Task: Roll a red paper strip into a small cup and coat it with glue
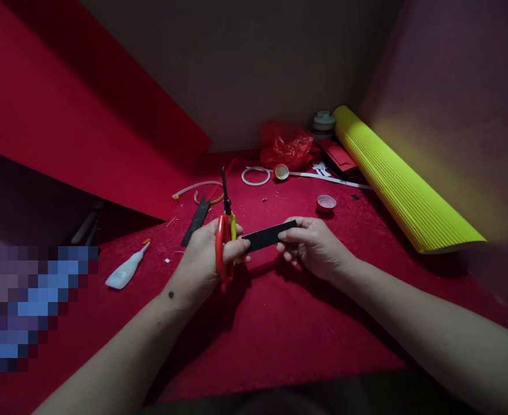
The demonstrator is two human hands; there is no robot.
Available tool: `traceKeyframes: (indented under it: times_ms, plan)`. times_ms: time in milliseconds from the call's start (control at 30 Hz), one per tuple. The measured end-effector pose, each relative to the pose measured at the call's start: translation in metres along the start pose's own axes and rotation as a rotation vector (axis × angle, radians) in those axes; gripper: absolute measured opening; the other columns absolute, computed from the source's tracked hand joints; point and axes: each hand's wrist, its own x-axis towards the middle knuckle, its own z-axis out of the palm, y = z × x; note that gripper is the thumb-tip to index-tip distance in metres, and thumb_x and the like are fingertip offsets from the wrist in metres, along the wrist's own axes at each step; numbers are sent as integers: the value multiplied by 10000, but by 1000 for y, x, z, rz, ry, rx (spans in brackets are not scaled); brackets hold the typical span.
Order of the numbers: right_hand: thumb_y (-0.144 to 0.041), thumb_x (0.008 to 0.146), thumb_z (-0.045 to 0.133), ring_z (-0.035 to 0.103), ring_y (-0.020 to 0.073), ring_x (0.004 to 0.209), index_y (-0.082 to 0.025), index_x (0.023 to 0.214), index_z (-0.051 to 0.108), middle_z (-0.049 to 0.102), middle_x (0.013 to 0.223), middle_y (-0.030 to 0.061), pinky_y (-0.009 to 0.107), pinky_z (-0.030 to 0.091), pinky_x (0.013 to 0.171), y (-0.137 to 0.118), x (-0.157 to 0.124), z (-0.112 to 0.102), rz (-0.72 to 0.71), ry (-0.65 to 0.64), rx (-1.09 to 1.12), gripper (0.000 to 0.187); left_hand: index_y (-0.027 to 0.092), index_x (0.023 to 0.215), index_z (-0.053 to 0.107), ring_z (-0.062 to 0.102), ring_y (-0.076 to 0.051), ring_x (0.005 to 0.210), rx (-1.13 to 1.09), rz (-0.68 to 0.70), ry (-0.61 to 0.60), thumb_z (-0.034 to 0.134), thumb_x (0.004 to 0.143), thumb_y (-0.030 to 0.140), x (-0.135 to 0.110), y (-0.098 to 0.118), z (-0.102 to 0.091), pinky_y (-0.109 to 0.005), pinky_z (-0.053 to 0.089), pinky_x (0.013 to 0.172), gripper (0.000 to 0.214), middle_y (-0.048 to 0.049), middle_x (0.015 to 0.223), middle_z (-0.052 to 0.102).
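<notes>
My left hand (206,259) is closed round the red and yellow handles of a pair of scissors (224,230), whose dark blades point up and away from me. My right hand (310,245) pinches the right end of a black paper strip (268,236). The strip's left end reaches my left fingers beside the scissor handles. Both hands hover just above the red felt surface (280,323).
A white glue bottle (127,270) lies left. Another black strip (196,221) lies behind my left hand. A rolled yellow corrugated sheet (398,178) runs along the right. A large red sheet (76,115) leans at left. A red plastic bag (286,147), white rings and caps sit at the back.
</notes>
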Motion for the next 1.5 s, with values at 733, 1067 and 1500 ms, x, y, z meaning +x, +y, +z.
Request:
traceKeyframes:
  times_ms: [733,1067,1500]
  plan:
    - [-204,659,678,515,67,390,-171,713,554,619,533,-29,166,369,374,2,1,0,-32,57,6,139,157,871,566,679,-168,609,-77,-27,-7,726,666,245,-1,-1,0,-225,496,539,274,5,701,620]
    - [-293,665,728,534,87,403,-128,624,608,615,551,12,188,377,362,6,-4,6,37,-88,-75,207,159,863,551,664,-146,591,-159,-23,-16,726,681,232,2,-8,3,-204,483,530,263,23,634,621]
    - [-254,693,663,521,80,373,-129,600,602,626,540,23,172,346,316,5,-3,7,71,-86,-148,167,157,864,550,643,-137,609,-98,-15,-68,700,705,247,1,-7,4,-208,449,546,236,8,659,637]
